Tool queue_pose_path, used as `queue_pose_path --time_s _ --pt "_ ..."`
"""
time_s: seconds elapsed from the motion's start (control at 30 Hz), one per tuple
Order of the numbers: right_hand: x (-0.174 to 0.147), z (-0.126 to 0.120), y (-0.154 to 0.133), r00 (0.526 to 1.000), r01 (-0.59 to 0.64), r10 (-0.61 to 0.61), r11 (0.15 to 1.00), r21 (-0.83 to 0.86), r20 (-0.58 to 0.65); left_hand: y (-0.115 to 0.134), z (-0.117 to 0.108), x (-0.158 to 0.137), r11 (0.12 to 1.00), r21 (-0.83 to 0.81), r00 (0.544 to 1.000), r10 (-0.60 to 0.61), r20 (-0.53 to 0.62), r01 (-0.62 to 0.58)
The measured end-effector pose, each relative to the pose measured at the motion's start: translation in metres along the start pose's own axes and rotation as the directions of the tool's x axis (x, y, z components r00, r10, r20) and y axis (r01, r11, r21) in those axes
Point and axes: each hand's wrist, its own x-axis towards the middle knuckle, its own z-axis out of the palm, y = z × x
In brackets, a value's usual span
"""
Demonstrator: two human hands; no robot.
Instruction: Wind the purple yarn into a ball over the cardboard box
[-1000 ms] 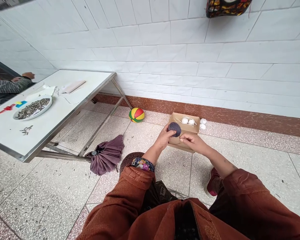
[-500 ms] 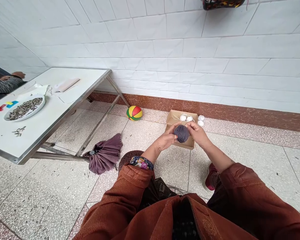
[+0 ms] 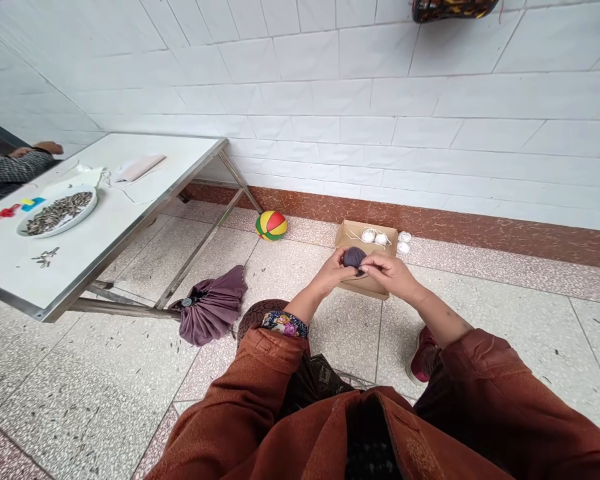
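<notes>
A ball of dark purple-grey yarn (image 3: 353, 256) sits in my left hand (image 3: 333, 272), whose fingers and thumb are closed around its left side. My right hand (image 3: 394, 276) is at the ball's lower right, thumb and forefinger pinched together on the yarn; the strand itself is too fine to make out. Below the hands an open cardboard box (image 3: 369, 287) lies on the floor. In its far part are white yarn balls (image 3: 369, 235) with a loose strand, and beside it on the right lie more white balls (image 3: 404, 238).
At left stands a metal-framed table (image 3: 145, 147) bearing a plate of sunflower seeds (image 3: 63, 212) and a pink cloth-like item (image 3: 141, 167). A colourful ball (image 3: 271, 226) and a folded purple umbrella (image 3: 214, 305) lie on the floor. Another person's sleeve (image 3: 10, 168) shows at far left.
Both hands have shifted slightly left with the yarn ball. My right hand has moved from the ball's upper right to its lower right, covering more of it.
</notes>
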Motion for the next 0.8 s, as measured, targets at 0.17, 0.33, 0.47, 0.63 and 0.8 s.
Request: queue_pose_path --time_s 0.17,0.33,0.47,0.63,0.8 --pt "0.007 -0.007 0.008 0.985 -0.041 0.038 0.999 -0.011 -0.167 -0.001 0.003 -0.005 0.997 0.043 0.969 -0.072 0.236 0.063" --pt "0.007 -0.003 0.018 0.975 -0.100 0.104 0.995 0.032 -0.195 -0.008 0.009 -0.006 0.960 -0.145 0.919 -0.177 0.353 0.241" --pt "0.006 -0.003 0.020 0.974 -0.107 0.113 0.993 0.039 -0.196 -0.009 0.014 -0.008 0.956 -0.162 0.926 -0.180 0.332 0.244" --pt "0.005 -0.004 0.027 0.961 -0.156 0.161 0.987 0.042 -0.226 -0.002 0.016 -0.011 0.969 -0.151 0.940 -0.140 0.310 0.194" --pt "0.004 0.002 0.037 0.956 -0.225 0.223 0.974 0.015 -0.188 0.009 0.014 -0.014 0.912 -0.361 0.946 -0.080 0.314 0.197"
